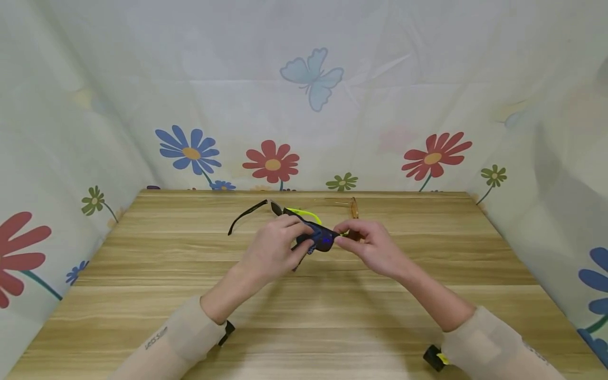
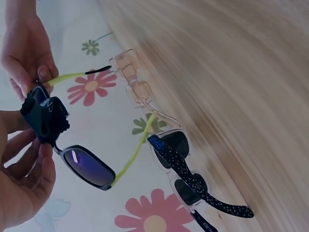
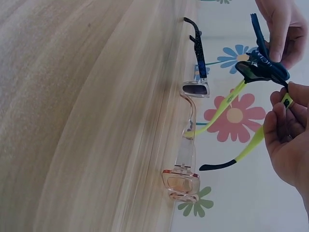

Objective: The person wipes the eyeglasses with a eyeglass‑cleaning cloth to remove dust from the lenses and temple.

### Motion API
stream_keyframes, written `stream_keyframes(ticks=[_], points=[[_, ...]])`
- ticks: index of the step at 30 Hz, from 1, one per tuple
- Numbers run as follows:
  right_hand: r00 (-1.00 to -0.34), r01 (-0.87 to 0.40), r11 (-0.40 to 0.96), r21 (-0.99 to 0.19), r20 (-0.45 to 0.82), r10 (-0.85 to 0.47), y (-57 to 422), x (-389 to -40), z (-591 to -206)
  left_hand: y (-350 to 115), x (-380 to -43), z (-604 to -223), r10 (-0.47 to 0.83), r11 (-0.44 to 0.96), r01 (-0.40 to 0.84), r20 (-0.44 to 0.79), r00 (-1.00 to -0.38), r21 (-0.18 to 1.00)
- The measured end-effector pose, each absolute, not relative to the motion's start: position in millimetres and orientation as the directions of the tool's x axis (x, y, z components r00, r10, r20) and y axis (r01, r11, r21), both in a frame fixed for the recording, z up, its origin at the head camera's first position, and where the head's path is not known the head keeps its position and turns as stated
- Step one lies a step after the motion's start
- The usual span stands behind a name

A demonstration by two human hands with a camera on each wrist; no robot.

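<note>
Sunglasses with a dark frame, purplish lenses point(image 2: 89, 166) and yellow-green temples are held up above the table between both hands. My left hand point(image 1: 271, 248) pinches a dark blue cloth point(image 2: 44, 116) with a serrated edge over one lens, thumb on one side and fingers on the other. At that same lens's outer end, my right hand point(image 1: 377, 248) grips the frame by the hinge, where the yellow-green temple point(image 3: 251, 145) starts. In the left wrist view the other lens is uncovered. Both temples are unfolded and point away from the hands.
Behind the hands, on the wooden table point(image 1: 157, 295), lie clear-framed sunglasses with speckled dark temples point(image 2: 181, 166). To their right are orange-tinted glasses point(image 3: 181, 183) with a transparent frame. A flower-printed white cloth point(image 1: 228, 95) surrounds the table's back and sides.
</note>
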State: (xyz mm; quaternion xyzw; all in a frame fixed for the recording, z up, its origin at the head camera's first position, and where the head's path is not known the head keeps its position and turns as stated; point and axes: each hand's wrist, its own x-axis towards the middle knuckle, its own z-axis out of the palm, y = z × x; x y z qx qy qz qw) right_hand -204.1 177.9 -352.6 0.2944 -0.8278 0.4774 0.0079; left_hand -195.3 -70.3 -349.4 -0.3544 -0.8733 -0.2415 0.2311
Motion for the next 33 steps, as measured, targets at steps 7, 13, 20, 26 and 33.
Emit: stream_keyframes(ticks=[7, 13, 20, 26, 33], points=[[-0.83, -0.482, 0.36, -0.799, 0.284, -0.481, 171.9, -203.7, -355.2, -64.2, -189.9, -347.2, 0.541, 0.6, 0.763, 0.58, -0.609, 0.242], [-0.831, -0.481, 0.375, -0.793, 0.275, -0.483, 168.9, -202.2, -353.5, -63.4, -188.5, -347.3, 0.545, 0.594, 0.763, 0.57, -0.615, 0.255], [-0.829, -0.481, 0.372, -0.793, 0.275, -0.486, 170.8, -202.4, -353.4, -62.9, -189.0, -348.8, 0.546, 0.59, 0.77, 0.582, -0.602, 0.244], [-0.825, -0.483, 0.359, -0.799, 0.278, -0.492, 173.8, -203.3, -355.8, -64.2, -190.8, -350.4, 0.544, 0.594, 0.765, 0.576, -0.61, 0.249], [-0.83, -0.477, 0.359, -0.802, 0.277, -0.484, 177.6, -204.4, -356.2, -68.0, -193.5, -351.5, 0.532, 0.611, 0.746, 0.561, -0.634, 0.263]])
